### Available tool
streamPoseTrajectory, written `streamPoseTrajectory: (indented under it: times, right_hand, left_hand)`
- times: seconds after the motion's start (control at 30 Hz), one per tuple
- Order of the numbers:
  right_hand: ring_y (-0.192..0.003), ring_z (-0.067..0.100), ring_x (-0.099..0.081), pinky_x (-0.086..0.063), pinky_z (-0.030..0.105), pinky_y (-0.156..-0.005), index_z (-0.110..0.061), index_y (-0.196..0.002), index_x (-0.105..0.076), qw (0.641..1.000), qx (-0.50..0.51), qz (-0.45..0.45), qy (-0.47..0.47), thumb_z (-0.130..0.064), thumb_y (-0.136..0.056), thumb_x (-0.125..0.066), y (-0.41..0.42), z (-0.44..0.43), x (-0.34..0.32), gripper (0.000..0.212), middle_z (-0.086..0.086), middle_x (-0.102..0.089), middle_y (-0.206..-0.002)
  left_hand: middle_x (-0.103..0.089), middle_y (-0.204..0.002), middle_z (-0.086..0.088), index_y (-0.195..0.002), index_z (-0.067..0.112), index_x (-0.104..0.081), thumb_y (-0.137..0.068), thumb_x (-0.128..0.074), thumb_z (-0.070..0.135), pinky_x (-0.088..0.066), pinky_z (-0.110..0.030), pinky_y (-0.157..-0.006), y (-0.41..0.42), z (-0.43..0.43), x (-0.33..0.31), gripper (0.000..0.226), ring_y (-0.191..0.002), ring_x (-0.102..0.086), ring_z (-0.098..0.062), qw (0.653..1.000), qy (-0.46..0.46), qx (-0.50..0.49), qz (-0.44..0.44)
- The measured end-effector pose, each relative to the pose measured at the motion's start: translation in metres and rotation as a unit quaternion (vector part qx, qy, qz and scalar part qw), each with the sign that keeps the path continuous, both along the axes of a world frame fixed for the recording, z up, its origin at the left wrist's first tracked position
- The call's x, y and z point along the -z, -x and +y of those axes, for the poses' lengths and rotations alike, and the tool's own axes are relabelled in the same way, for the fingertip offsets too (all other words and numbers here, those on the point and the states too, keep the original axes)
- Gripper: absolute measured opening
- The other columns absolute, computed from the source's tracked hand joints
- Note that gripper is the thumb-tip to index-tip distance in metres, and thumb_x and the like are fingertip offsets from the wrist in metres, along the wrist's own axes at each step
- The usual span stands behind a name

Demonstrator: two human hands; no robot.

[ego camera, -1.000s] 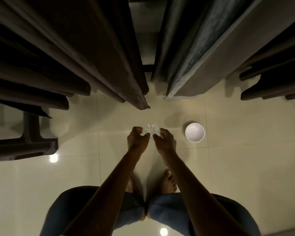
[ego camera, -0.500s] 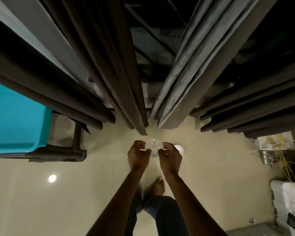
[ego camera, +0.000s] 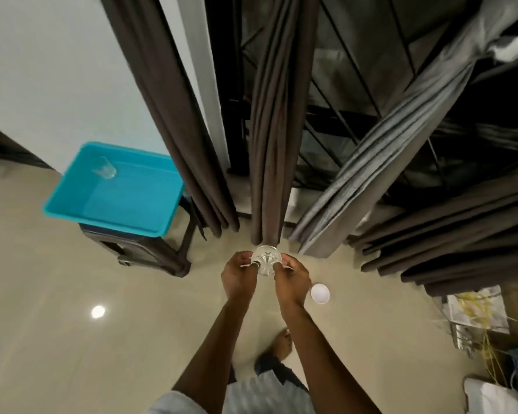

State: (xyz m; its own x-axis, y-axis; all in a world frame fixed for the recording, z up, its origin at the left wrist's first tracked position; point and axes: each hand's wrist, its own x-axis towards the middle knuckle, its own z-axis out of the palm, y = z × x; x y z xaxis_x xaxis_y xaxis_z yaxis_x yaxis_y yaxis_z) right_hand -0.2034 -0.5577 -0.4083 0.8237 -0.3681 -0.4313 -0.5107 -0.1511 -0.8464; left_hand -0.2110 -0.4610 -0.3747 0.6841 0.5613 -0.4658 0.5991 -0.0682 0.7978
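Up from the crouch of a second ago: no knees at the near edge now, only one foot and a trouser leg below, and the floor (ego camera: 72, 324) much farther down.

Same hold as before: glass (ego camera: 266, 260) pinched between left hand (ego camera: 239, 276) and right hand (ego camera: 292, 279), with fingertips curled onto its sides from left and right. Held in the air at mid-scene, just in front of the hem of the middle curtain (ego camera: 274, 144), touching nothing but the fingers. Seen end-on with a star pattern showing, probably the base, though too blurred to be sure.

Bowl (ego camera: 320, 293) left behind on the floor, just right of the right hand in the view, untouched and apart from the glass.

Newly in sight at far left: tray (ego camera: 72, 209) on a stool (ego camera: 150, 252), with a second glass (ego camera: 103, 167) tilted inside near the far corner.

Meaning for the work: lift done, carry apparently begun. Likely headed left to the tray, to join the second glass. Next calling for a turn left, then a lowering over the rim without knocking the other glass.

A fingertip pinch from two sides on smooth glass is fair for carrying, but risky should either hand let go early.
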Motion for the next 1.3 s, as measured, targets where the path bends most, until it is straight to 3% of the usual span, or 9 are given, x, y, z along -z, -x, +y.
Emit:
streamPoseTrajectory:
  times: [0.23,0.5,0.63,0.87,1.07,1.13,1.23,1.3]
  right_hand:
    - [-0.101,0.019,-0.070,-0.057,0.038,-0.097,-0.016,-0.114,-0.078,0.998,-0.059,-0.022,0.028,-0.009,-0.085,-0.073,0.017,0.069,-0.021,0.030,0.001,-0.077,-0.111]
    - [-0.093,0.013,-0.070,-0.055,0.026,-0.086,-0.017,-0.114,-0.078,0.993,-0.105,-0.027,0.049,-0.008,-0.083,-0.073,0.044,0.184,-0.030,0.032,-0.003,-0.077,-0.103]
    - [-0.094,0.014,-0.070,-0.056,0.027,-0.087,-0.015,-0.118,-0.076,0.988,-0.136,-0.041,0.056,-0.007,-0.085,-0.071,0.048,0.236,-0.032,0.035,-0.001,-0.077,-0.106]
    - [-0.095,0.016,-0.069,-0.054,0.024,-0.085,-0.015,-0.119,-0.076,0.969,-0.212,-0.076,0.104,-0.008,-0.086,-0.072,0.040,0.295,-0.037,0.034,0.002,-0.076,-0.105]
    - [-0.093,0.011,-0.068,-0.040,-0.002,-0.067,-0.014,-0.119,-0.076,0.958,-0.252,-0.075,0.114,-0.009,-0.089,-0.072,0.011,0.326,-0.031,0.031,0.001,-0.076,-0.108]
    - [-0.092,0.012,-0.068,-0.041,-0.001,-0.067,-0.012,-0.117,-0.077,0.954,-0.265,-0.079,0.119,-0.009,-0.088,-0.072,-0.005,0.339,-0.025,0.030,0.003,-0.076,-0.107]
    - [-0.101,0.018,-0.070,-0.055,0.022,-0.085,-0.009,-0.117,-0.076,0.947,-0.291,-0.078,0.111,-0.014,-0.088,-0.073,-0.035,0.363,-0.018,0.030,0.005,-0.075,-0.113]
    - [-0.106,0.020,-0.069,-0.055,0.027,-0.090,-0.007,-0.121,-0.074,0.946,-0.299,-0.078,0.100,-0.014,-0.090,-0.072,-0.054,0.379,-0.021,0.032,0.005,-0.073,-0.118]
  left_hand:
    - [-0.071,-0.081,0.016,-0.090,0.031,-0.073,-0.081,-0.068,0.010,-0.053,-0.022,-0.076,0.030,0.074,-0.006,0.023,-0.083,-0.069,-0.008,0.998,-0.006,-0.015,-0.065]
    - [-0.077,-0.091,0.000,-0.101,0.013,-0.079,-0.087,-0.072,0.010,-0.052,-0.015,-0.073,0.054,0.201,0.003,0.017,-0.085,-0.072,-0.014,0.997,-0.023,-0.004,-0.076]
    - [-0.077,-0.088,0.004,-0.100,0.015,-0.079,-0.086,-0.074,0.013,-0.061,-0.028,-0.077,0.064,0.253,0.001,0.015,-0.083,-0.073,-0.012,0.995,-0.029,-0.013,-0.096]
    - [-0.075,-0.087,0.008,-0.098,0.023,-0.078,-0.085,-0.073,0.016,-0.063,-0.037,-0.076,0.068,0.313,0.000,0.016,-0.079,-0.071,-0.012,0.996,-0.017,-0.060,-0.071]
    - [-0.073,-0.090,0.011,-0.096,0.021,-0.075,-0.089,-0.075,0.022,-0.052,-0.014,-0.068,0.047,0.345,0.001,0.008,-0.079,-0.068,-0.006,0.995,-0.044,-0.065,-0.066]
    - [-0.074,-0.092,0.010,-0.100,0.021,-0.076,-0.089,-0.075,0.024,-0.056,-0.018,-0.071,0.034,0.359,0.007,0.012,-0.081,-0.069,-0.007,0.995,-0.053,-0.073,-0.053]
    - [-0.076,-0.092,0.007,-0.100,0.019,-0.079,-0.088,-0.073,0.024,-0.061,-0.030,-0.078,0.010,0.384,0.012,0.013,-0.082,-0.070,-0.009,0.993,-0.076,-0.074,-0.049]
    - [-0.077,-0.092,0.007,-0.099,0.020,-0.080,-0.087,-0.072,0.022,-0.060,-0.027,-0.076,-0.008,0.399,0.007,0.014,-0.082,-0.070,-0.008,0.992,-0.087,-0.086,-0.042]
